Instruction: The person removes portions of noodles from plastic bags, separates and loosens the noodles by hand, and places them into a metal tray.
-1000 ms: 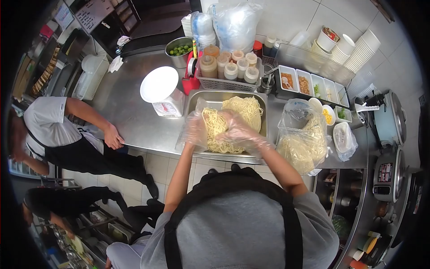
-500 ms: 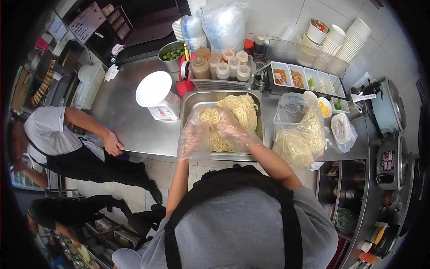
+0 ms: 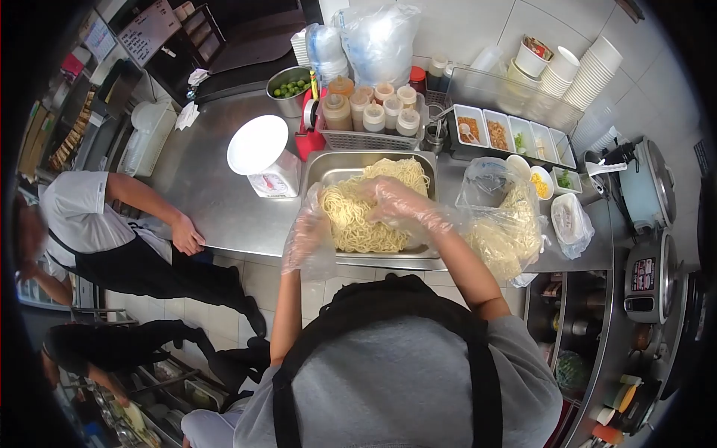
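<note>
A steel tray (image 3: 314, 166) in front of me holds a spread of pale yellow noodles (image 3: 373, 233), with a denser heap at its back right. Both my hands wear loose, clear plastic gloves. At the tray's left side, my left hand (image 3: 310, 224) is closed against a bunch of noodles, its fingertips partly covered by the strands. My right hand (image 3: 397, 201) reaches over the middle of the noodles, fingers curled into the strands. Right of the tray lies a clear plastic bag (image 3: 502, 224) with more noodles inside.
A white dial scale (image 3: 261, 153) stands left of the tray. Behind are a basket of squeeze bottles (image 3: 373, 119) and a pot of green limes (image 3: 290, 91). Topping containers (image 3: 497, 134) sit back right. A co-worker's hand (image 3: 187, 235) rests on the counter's left edge.
The noodle clump between my hands has loosened and spread across the tray's front and left. My left hand has shifted slightly left, and my right hand slightly right.
</note>
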